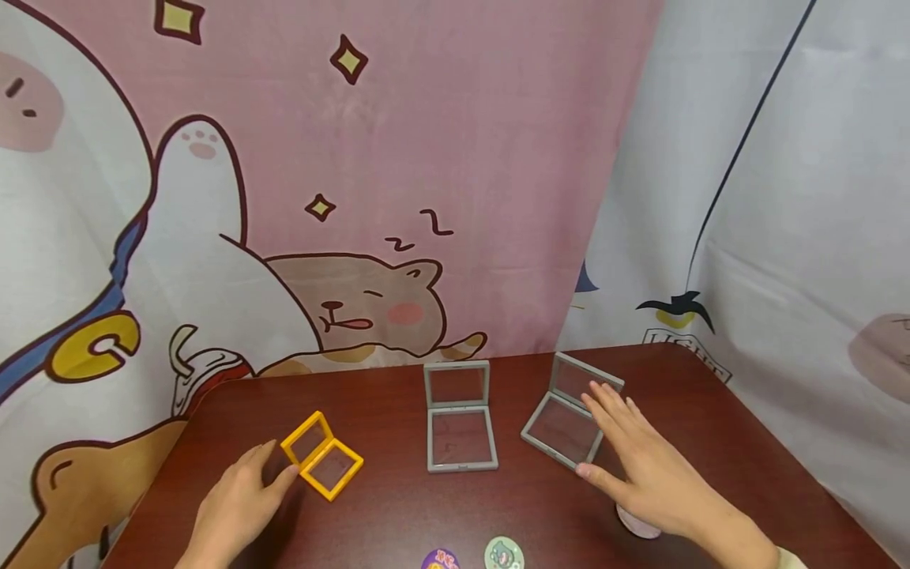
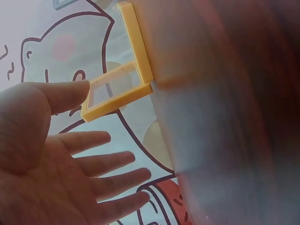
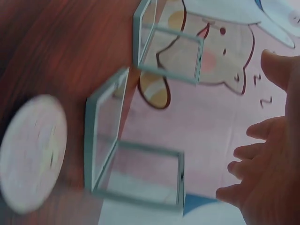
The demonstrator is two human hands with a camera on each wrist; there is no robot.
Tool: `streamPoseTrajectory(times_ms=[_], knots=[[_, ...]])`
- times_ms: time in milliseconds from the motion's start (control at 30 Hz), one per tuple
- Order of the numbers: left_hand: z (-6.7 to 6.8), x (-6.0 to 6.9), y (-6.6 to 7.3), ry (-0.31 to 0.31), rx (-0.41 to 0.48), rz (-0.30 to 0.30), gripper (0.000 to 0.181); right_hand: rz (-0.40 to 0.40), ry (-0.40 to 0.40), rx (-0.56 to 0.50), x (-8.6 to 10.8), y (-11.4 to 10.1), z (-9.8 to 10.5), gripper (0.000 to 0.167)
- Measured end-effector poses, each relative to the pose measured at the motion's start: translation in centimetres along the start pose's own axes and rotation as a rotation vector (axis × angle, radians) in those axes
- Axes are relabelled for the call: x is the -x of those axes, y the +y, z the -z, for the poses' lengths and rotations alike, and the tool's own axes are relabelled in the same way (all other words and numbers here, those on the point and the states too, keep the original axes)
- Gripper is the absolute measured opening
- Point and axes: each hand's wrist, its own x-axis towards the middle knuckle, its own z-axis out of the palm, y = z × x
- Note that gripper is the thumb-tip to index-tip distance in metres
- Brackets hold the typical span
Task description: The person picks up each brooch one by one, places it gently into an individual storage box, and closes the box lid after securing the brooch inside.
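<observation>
A small yellow frame case (image 1: 332, 469) stands with its lid raised at the left of the table; in the left wrist view the yellow case (image 2: 117, 101) is beside the thumb. My left hand (image 1: 240, 498) is next to it, fingers extended, holding nothing. Two grey cases with clear panes have raised lids: one grey case (image 1: 462, 468) at the middle, another (image 1: 547, 449) to its right. Over the right one's near side hovers my right hand (image 1: 657, 474), fingers spread, gripping nothing. In the right wrist view that hand (image 3: 267, 159) appears apart from the grey case (image 3: 89, 145).
A round pale disc (image 1: 637, 523) lies partly under my right hand. At the table's near edge are a purple round badge (image 1: 441, 560) and a green one (image 1: 504, 554). Behind the table (image 1: 384, 506) hangs a printed cloth (image 1: 498, 158).
</observation>
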Motion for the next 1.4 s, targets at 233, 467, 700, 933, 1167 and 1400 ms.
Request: streamPoseTrajectory(times_ms=[233, 467, 700, 933, 1167, 1400], knots=[[-0.3, -0.5, 0.1, -0.025, 0.117, 0.039, 0.058, 0.027, -0.036, -0.034, -1.1, -2.9, -1.8, 0.09], [-0.3, -0.9, 0.4, -0.005, 0.155, 0.032, 0.045, 0.053, -0.074, -0.07, -2.0, -5.1, -3.3, 0.084], [-0.5, -0.9, 0.5, 0.02, 0.178, 0.012, 0.024, 0.087, -0.161, -0.082, -2.8, -7.3, -4.7, 0.081], [-0.7, -1.2, 0.6, 0.034, 0.205, -0.007, 0.014, 0.232, -0.233, -0.054, -3.4, -9.6, -6.2, 0.071], [-0.6, -1.3, 0.4, 0.038, 0.225, -0.004, 0.015, 0.389, -0.243, -0.014, -4.3, -11.7, -7.9, 0.056], [-0.6, -1.6, 0.2, 0.023, 0.268, 0.0, 0.017, 0.548, -0.16, 0.075, -4.7, -12.9, -9.8, 0.048]])
